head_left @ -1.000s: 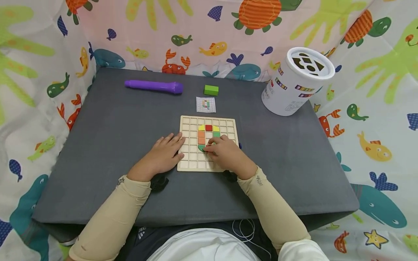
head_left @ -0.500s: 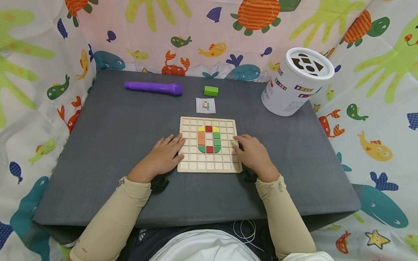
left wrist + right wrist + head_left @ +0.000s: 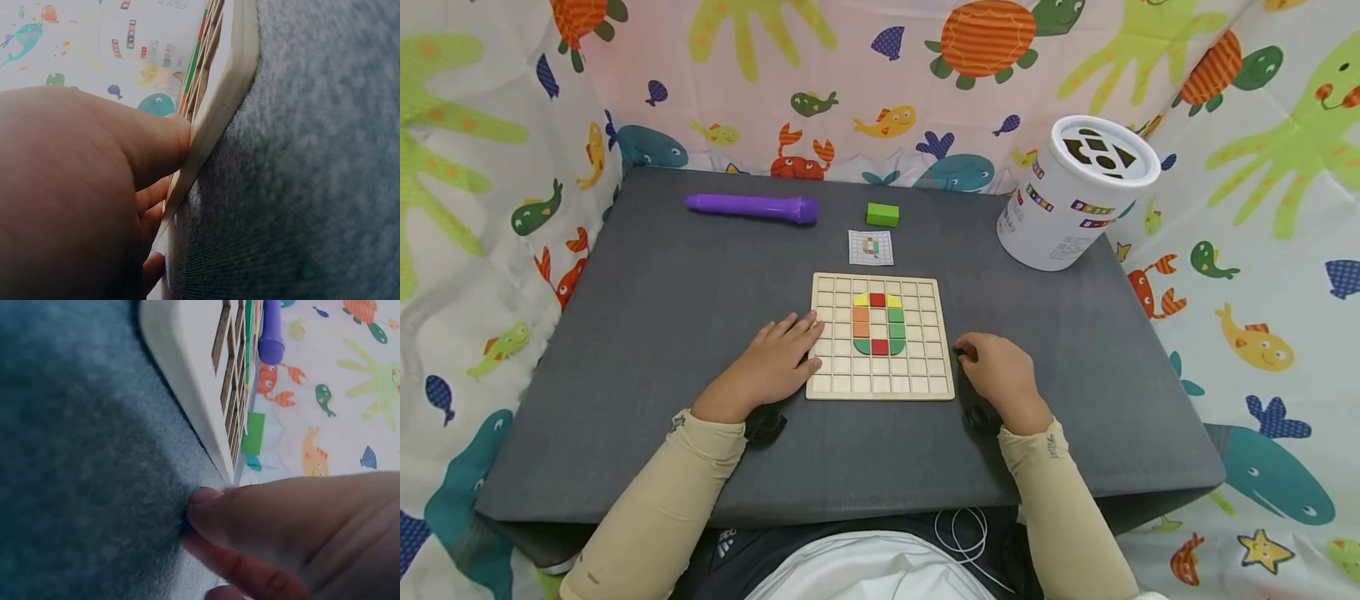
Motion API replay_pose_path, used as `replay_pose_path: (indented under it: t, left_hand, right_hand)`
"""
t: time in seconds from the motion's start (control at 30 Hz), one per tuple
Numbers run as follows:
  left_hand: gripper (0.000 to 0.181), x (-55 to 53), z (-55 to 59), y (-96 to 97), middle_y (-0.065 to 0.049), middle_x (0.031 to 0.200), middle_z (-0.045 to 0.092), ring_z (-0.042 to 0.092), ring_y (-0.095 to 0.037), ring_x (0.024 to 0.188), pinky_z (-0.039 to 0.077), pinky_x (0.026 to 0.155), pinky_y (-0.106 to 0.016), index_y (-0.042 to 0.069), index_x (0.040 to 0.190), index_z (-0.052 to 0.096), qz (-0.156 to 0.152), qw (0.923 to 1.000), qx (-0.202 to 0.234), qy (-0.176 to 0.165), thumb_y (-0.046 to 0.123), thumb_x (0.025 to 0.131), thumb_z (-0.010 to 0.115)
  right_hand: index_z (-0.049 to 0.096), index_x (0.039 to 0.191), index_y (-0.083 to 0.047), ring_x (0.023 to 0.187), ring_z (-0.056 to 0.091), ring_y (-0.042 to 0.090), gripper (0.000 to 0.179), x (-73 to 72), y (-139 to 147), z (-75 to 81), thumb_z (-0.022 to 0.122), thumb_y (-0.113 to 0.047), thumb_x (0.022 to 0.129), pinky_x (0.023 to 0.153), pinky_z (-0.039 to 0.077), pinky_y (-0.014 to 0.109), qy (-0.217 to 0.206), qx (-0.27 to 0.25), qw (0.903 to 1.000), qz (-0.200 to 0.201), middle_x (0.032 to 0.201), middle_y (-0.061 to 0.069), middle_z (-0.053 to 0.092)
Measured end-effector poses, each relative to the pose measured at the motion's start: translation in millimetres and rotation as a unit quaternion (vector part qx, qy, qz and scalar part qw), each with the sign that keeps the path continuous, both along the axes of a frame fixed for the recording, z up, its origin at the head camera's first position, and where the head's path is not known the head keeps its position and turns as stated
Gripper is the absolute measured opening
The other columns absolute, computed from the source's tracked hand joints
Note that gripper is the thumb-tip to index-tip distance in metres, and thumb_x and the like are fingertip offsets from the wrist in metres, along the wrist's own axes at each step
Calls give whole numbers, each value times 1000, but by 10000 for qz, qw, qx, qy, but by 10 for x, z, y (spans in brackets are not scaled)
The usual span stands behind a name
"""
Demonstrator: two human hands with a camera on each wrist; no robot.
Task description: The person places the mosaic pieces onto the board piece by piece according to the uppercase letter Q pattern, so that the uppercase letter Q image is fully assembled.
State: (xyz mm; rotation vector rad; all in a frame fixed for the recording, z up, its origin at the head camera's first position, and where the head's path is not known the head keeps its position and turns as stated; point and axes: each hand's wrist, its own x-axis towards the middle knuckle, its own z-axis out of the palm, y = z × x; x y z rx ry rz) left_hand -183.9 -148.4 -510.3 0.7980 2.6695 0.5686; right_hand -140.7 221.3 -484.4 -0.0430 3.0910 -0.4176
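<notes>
A square wooden grid board (image 3: 880, 379) lies on the table, with red, yellow, orange and green tiles (image 3: 897, 331) set in a ring in its cells. My left hand (image 3: 767, 371) rests flat on the board's left edge, fingers straight; in the left wrist view its thumb (image 3: 162, 140) presses the rim. Just off the board's right edge, my right hand (image 3: 1000, 375) pinches a small blue piece (image 3: 185, 523) at the table surface. Thumb and fingertips cover most of that piece, so its shape cannot be told.
Beyond the board lie a small pattern card (image 3: 871, 247), a green block (image 3: 882, 215) and a purple microphone-shaped stick (image 3: 752, 207). A white tub (image 3: 1060, 212) with shaped holes in its lid stands at the back right. A printed curtain surrounds the grey table (image 3: 700, 275).
My right hand has left the tiles, passed over the board's right edge and come down on the blue piece beside it. A red tile now shows in the bottom row. My left hand has stayed put.
</notes>
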Motion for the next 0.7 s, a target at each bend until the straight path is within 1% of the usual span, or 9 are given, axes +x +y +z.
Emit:
replay_pose_path:
  t: [0.1,0.2,0.3,0.37,0.53,0.7]
  left_hand:
    - [69,-3,-7,-2,-10,177,16,11,-39,162,7,128,-61,10,171,25,-9,10000,-16,-7,36,114,52]
    - [69,1,1,-5,-11,177,16,11,-39,162,8,128,-62,9,171,25,-28,10000,-27,-2,36,114,52]
    - [69,6,7,-7,-11,177,16,11,-40,162,8,128,-62,9,171,25,-36,10000,-23,-8,35,114,52]
    - [69,5,0,-7,-11,177,16,11,-40,162,8,128,-62,9,171,25,-37,10000,-25,2,35,114,52]
    - [68,-9,-29,0,-11,177,16,11,-39,162,7,128,-62,9,171,25,-34,10000,-1,2,35,114,51]
    - [68,-20,-55,8,-10,178,14,9,-38,163,5,128,-60,10,171,24,-11,10000,54,-70,36,114,49]
  right_hand:
    - [81,123,-15,78,67,21,24,34,10,18,75,-14,100,64,56,44,-11,-89,10000,-27,102,4,76]
    - [80,126,-13,75,63,18,26,71,5,40,72,-15,101,58,51,39,44,-218,9997,45,104,5,75]
    - [81,125,-12,70,60,15,26,108,-27,70,70,-16,102,53,47,35,148,-457,9988,134,108,5,74]
    - [81,124,-11,63,56,15,25,128,-58,89,69,-16,102,49,43,34,242,-652,9974,190,109,6,74]
    - [82,122,-12,53,46,14,25,137,-152,103,69,-16,101,45,37,34,396,-980,9939,301,104,3,75]
    - [82,122,-14,57,49,12,27,102,-277,91,69,-17,99,47,38,33,245,-1076,9926,506,93,-2,73]
